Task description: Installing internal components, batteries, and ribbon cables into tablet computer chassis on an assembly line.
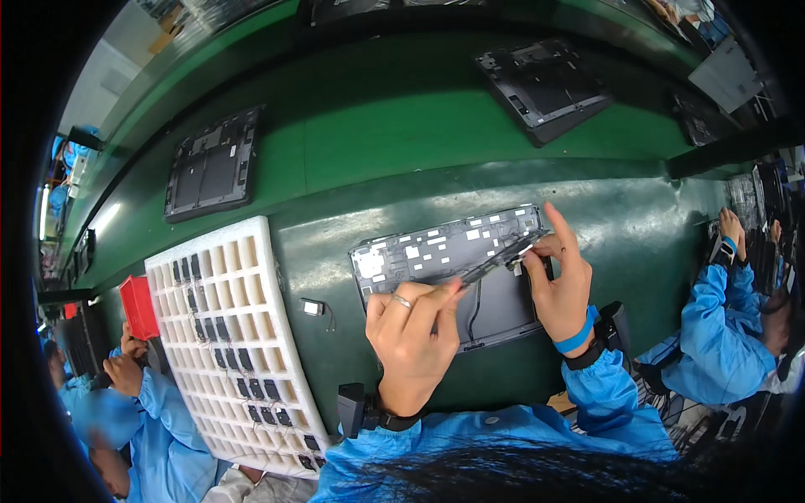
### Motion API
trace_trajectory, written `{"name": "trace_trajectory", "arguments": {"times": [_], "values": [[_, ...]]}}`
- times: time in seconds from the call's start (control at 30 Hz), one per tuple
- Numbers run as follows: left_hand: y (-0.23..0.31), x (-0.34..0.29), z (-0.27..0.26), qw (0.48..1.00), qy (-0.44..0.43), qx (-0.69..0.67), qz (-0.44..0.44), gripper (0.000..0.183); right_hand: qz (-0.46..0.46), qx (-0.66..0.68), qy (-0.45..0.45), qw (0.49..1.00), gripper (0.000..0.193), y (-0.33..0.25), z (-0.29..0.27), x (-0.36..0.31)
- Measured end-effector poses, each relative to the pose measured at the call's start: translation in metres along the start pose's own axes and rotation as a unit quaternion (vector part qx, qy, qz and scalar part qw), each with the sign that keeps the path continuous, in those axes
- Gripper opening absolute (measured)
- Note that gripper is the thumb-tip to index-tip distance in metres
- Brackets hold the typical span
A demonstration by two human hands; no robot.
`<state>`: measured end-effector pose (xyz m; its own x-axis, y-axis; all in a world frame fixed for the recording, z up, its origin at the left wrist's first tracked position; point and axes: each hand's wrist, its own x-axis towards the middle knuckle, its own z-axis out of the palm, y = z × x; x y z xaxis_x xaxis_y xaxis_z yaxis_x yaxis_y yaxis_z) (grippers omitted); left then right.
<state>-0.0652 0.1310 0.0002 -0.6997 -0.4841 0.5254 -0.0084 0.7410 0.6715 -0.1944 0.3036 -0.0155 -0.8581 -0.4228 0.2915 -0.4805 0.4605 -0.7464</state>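
Between my two hands hangs a thin, dark, narrow strip-shaped part, tilted so its right end is higher in the picture. My left hand pinches its left end. The fingers of my right hand are closed around its right end, with the index finger stretched up. Below the strip lies an open laptop casing, dark grey, with several small white pads along its far part and a black cable across its middle. My hands and the strip hide some of the casing.
Left of the casing lie a small wired module and a white foam tray partly filled with black parts. A red bin stands beyond it. More laptop casings sit on the green belt. Co-workers' hands appear at both sides.
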Motion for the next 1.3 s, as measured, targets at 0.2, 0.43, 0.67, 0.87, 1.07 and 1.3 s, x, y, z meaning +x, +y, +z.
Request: {"name": "trace_trajectory", "arguments": {"times": [0.2,0.43,0.67,0.87,1.07,1.3], "values": [[-0.013,0.011,-0.012,0.992,-0.06,0.046,-0.098,0.017,-0.111,-0.023,-0.05,0.992,0.043,0.005,-0.005,0.011],[-0.033,0.02,-0.011,0.986,-0.097,0.047,-0.125,0.028,-0.076,-0.022,-0.076,0.994,0.037,-0.007,0.001,0.027],[-0.032,0.02,-0.009,0.983,-0.109,0.078,-0.127,0.033,-0.058,-0.016,-0.111,0.992,0.033,-0.007,0.003,0.033],[-0.03,0.021,-0.009,0.979,-0.127,0.109,-0.113,0.027,-0.028,-0.018,-0.129,0.991,0.031,-0.009,-0.001,0.036],[-0.032,0.02,-0.009,0.982,-0.136,0.081,-0.105,0.031,-0.013,-0.043,-0.175,0.983,0.031,-0.012,-0.011,0.039],[-0.016,0.016,-0.005,0.965,-0.185,0.181,-0.044,0.04,0.027,-0.081,-0.193,0.977,0.041,-0.021,-0.011,0.041]]}}
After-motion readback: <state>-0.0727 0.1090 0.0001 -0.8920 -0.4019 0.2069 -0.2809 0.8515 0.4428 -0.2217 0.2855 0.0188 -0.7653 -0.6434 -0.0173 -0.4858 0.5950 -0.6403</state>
